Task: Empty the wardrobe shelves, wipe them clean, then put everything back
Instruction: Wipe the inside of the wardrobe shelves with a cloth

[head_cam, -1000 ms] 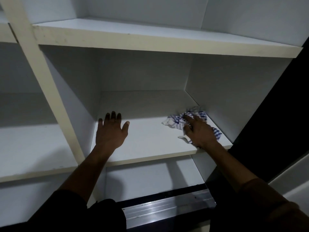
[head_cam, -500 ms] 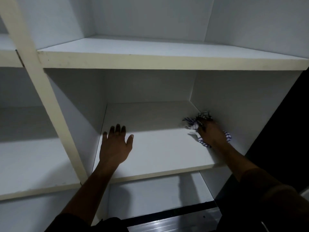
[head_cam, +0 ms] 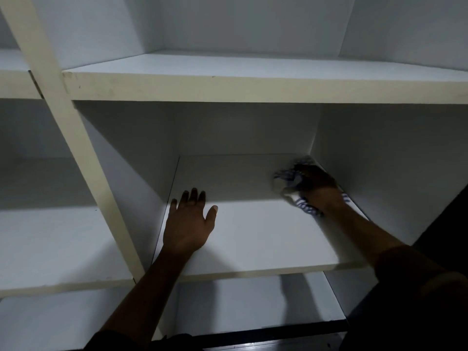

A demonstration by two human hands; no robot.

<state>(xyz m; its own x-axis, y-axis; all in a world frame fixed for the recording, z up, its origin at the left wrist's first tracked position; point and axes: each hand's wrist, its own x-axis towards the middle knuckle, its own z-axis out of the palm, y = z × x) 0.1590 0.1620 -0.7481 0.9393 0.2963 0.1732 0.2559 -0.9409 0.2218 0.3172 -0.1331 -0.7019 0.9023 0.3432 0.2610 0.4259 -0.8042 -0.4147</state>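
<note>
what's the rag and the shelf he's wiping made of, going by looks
The rag looks like thin woven cotton, white with blue stripes: it bunches into soft folds under the right hand. The shelf looks like board with a smooth matte white laminate face; its cream front edge reads as edge banding. The core, particleboard or MDF, cannot be told.

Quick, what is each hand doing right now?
Left hand: open, flat on the shelf, holding nothing.
Right hand: pressing the striped cloth; grip cannot be told.
</note>
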